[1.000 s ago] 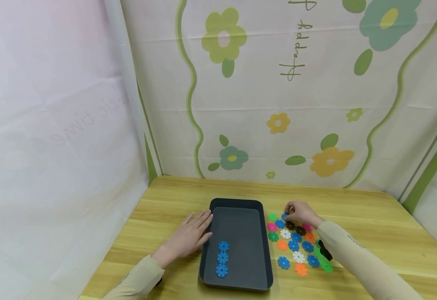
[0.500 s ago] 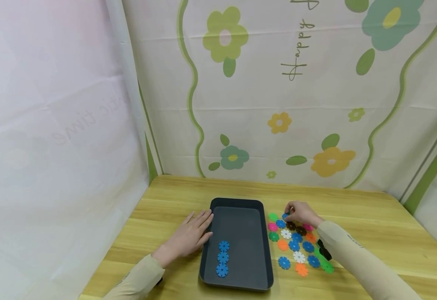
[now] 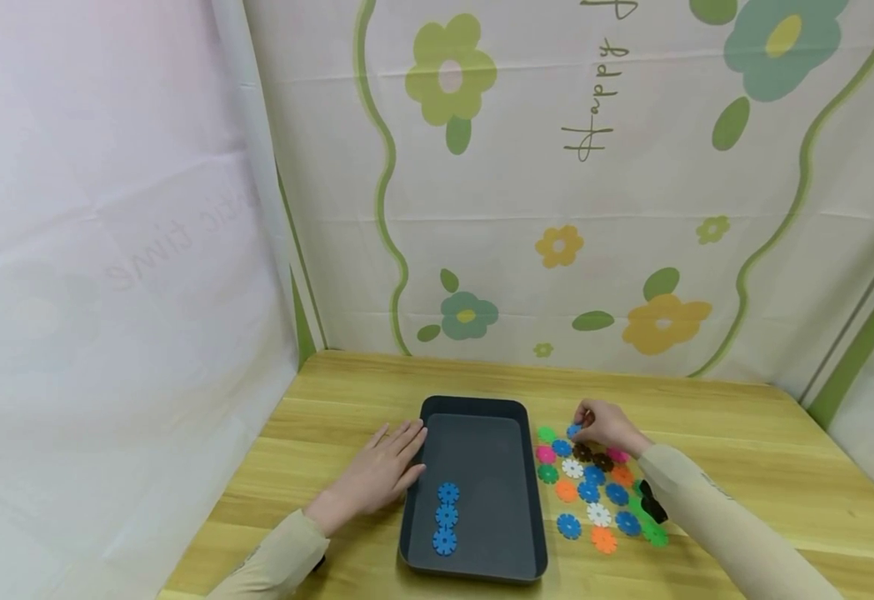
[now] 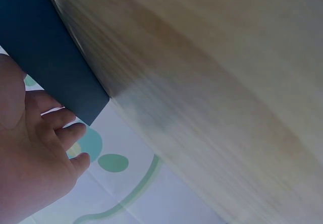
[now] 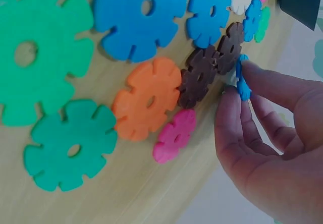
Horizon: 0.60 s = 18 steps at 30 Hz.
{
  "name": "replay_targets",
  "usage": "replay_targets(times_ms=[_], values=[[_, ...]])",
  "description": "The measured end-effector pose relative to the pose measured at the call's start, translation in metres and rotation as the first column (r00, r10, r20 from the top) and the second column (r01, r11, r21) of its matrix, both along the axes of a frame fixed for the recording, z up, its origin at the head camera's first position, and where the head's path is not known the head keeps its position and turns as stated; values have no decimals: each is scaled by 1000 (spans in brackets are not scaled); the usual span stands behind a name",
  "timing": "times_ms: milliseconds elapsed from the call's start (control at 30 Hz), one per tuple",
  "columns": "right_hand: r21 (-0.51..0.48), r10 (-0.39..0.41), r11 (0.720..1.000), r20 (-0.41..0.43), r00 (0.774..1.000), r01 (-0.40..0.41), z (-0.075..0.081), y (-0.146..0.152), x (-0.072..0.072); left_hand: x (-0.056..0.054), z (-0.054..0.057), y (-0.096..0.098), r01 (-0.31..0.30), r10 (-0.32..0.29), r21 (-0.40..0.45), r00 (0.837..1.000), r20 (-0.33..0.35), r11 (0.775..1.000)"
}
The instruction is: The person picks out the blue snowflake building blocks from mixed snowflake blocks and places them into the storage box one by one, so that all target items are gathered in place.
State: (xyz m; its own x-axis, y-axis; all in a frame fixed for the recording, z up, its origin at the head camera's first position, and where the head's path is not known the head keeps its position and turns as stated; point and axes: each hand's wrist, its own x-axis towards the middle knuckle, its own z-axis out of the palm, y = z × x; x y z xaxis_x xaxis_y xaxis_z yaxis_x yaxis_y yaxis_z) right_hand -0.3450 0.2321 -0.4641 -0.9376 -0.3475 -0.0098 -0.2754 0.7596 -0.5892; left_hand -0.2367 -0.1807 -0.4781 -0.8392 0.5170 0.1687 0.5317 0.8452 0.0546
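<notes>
Between thumb and fingers, my right hand (image 3: 607, 427) pinches a blue notched plastic disc (image 5: 243, 77) at the far edge of a spread of such discs. Brown discs (image 5: 198, 76) lie just beside it in the right wrist view. My left hand (image 3: 378, 468) rests with fingers straight against the left rim of a dark grey tray (image 3: 492, 500); in the left wrist view its fingers touch the tray's outer wall (image 4: 48, 52). Inside the tray, at the lower left, blue discs (image 3: 446, 516) form a short column, edge to edge.
Right of the tray, blue, white, orange, green and pink discs (image 3: 599, 514) lie spread on the wooden table (image 3: 362, 379), some touching or overlapping. A printed fabric backdrop (image 3: 496, 192) rises behind the table, with a white curtain (image 3: 129, 333) at the left.
My right hand has lifted slightly and shifted a little right, carrying the blue disc with it. The left hand and the discs in the tray stay in place.
</notes>
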Motion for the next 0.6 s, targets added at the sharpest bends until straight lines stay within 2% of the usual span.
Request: replay_targets(times_ms=[167, 400, 600], values=[[-6, 24, 1000, -30, 999, -24, 3, 3, 1, 0, 0, 0, 13, -13, 14, 1000, -20, 1000], [-13, 28, 1000, -7, 1000, -28, 9, 4, 5, 1, 0, 1, 7, -7, 0, 1000, -18, 1000], [-68, 13, 998, 19, 1000, -11, 15, 2, 7, 1, 0, 1, 9, -9, 0, 999, -32, 1000]])
